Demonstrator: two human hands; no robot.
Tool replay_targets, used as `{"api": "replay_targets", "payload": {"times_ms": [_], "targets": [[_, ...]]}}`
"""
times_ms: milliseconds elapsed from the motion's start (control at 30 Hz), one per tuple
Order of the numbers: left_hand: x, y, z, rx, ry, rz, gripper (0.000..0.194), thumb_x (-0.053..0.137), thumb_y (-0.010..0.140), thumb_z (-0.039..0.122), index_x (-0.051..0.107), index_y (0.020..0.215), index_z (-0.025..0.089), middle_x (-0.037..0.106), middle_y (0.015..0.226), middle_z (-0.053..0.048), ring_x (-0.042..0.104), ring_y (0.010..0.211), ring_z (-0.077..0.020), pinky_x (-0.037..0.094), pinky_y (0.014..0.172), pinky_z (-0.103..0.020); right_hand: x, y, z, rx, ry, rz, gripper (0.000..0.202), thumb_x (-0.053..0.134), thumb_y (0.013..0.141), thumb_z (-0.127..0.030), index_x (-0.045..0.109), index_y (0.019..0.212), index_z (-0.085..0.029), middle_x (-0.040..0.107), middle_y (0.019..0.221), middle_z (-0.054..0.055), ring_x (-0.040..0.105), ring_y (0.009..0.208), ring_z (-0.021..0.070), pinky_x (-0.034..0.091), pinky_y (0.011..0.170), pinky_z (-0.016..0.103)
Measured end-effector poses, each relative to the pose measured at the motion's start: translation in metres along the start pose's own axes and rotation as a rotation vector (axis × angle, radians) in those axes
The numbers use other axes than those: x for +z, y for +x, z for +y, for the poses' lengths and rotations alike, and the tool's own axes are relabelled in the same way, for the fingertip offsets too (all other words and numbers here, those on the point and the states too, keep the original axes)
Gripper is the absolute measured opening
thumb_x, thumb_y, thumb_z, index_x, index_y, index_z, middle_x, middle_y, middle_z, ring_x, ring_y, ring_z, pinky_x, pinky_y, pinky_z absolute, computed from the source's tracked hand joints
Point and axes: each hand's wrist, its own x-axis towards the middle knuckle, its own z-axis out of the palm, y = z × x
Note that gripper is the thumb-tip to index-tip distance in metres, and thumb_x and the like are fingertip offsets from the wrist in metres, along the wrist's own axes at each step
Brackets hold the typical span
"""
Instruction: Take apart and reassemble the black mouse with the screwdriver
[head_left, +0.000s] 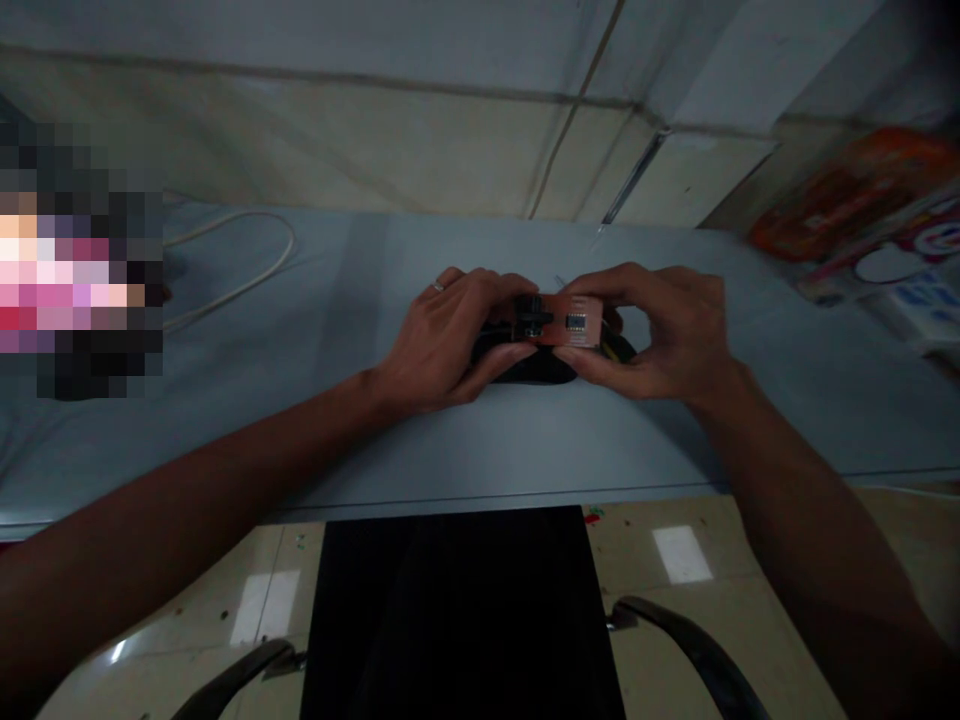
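Circuit board (589, 306): was held over or against black object (538, 371), above grey table (450, 450); could not tell whether touching. Had chip (577, 322) and black component (533, 318) in place on face, seemingly mounted; could not judge firmness of fit or work left. Was grasped near component end by left hand (442, 340), fingers nearly closed, and pinched at opposite end between thumb and fingers of right hand (667, 330), palm open.

The grey-blue table (450, 450) supports a looped white cable (291, 242) at left, a black object (538, 372) near the middle, and printed packages (911, 300) at right.
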Motion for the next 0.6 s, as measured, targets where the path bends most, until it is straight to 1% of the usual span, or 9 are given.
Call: {"api": "replay_targets", "payload": {"times_ms": [67,200,267,367,467,567,600], "targets": [[0.0003,0.0002,0.0004,-0.007,-0.003,-0.007,0.039,0.042,0.110,0.050,0.048,0.132,0.018,0.070,0.110,-0.010,0.067,0.094,-0.0220,0.054,0.084,-0.040,0.0008,0.0001,0.0000,-0.003,0.018,0.017,0.039,0.080,0.084,-0.041,0.065,0.117,-0.027,0.071,0.072,-0.005,0.064,0.054,0.0140,0.050,0.052,0.030],[0.0021,0.0013,-0.0007,0.023,-0.039,0.053,0.037,0.048,0.110,0.047,0.050,0.131,0.016,0.071,0.108,-0.009,0.067,0.092,-0.0198,0.053,0.083,-0.037,0.0021,0.0020,-0.0017,-0.010,0.067,0.028,0.040,0.079,0.086,-0.040,0.062,0.120,-0.028,0.073,0.075,-0.005,0.066,0.055,0.0136,0.051,0.051,0.029],[0.0027,0.0013,-0.0011,0.027,-0.038,0.065,0.038,0.048,0.110,0.047,0.050,0.130,0.015,0.071,0.106,-0.008,0.067,0.090,-0.0191,0.053,0.082,-0.036,0.0020,0.0029,-0.0033,0.006,0.071,0.025,0.039,0.078,0.087,-0.039,0.062,0.121,-0.029,0.073,0.075,-0.005,0.067,0.054,0.0138,0.051,0.051,0.029],[0.0021,0.0011,-0.0003,0.002,-0.025,0.047,0.038,0.044,0.111,0.047,0.049,0.131,0.016,0.071,0.106,-0.007,0.067,0.090,-0.0191,0.054,0.082,-0.037,0.0009,0.0037,-0.0054,0.030,0.065,0.020,0.037,0.076,0.088,-0.040,0.063,0.120,-0.029,0.073,0.074,-0.005,0.067,0.054,0.0151,0.052,0.050,0.031],[0.0003,0.0018,0.0007,-0.003,-0.039,0.045,0.035,0.046,0.110,0.046,0.050,0.131,0.018,0.072,0.109,-0.008,0.067,0.092,-0.0197,0.054,0.083,-0.037,-0.0001,0.0038,-0.0055,0.026,0.071,0.023,0.034,0.075,0.088,-0.041,0.063,0.119,-0.031,0.072,0.072,-0.006,0.066,0.053,0.0161,0.052,0.050,0.032],[-0.0004,0.0030,0.0002,0.022,-0.056,0.062,0.036,0.047,0.109,0.048,0.052,0.128,0.017,0.072,0.102,-0.008,0.066,0.087,-0.0194,0.053,0.081,-0.037,0.0004,0.0032,-0.0026,0.005,0.046,0.004,0.031,0.074,0.090,-0.042,0.065,0.119,-0.032,0.071,0.070,-0.007,0.063,0.051,0.0146,0.049,0.050,0.031],[-0.0003,0.0031,-0.0002,0.031,-0.054,0.068,0.037,0.046,0.109,0.049,0.053,0.125,0.017,0.071,0.099,-0.008,0.065,0.085,-0.0190,0.052,0.079,-0.036,0.0009,0.0030,-0.0013,-0.024,0.034,0.002,0.026,0.072,0.092,-0.041,0.067,0.116,-0.031,0.070,0.069,-0.006,0.061,0.051,0.0138,0.048,0.050,0.031]]}}
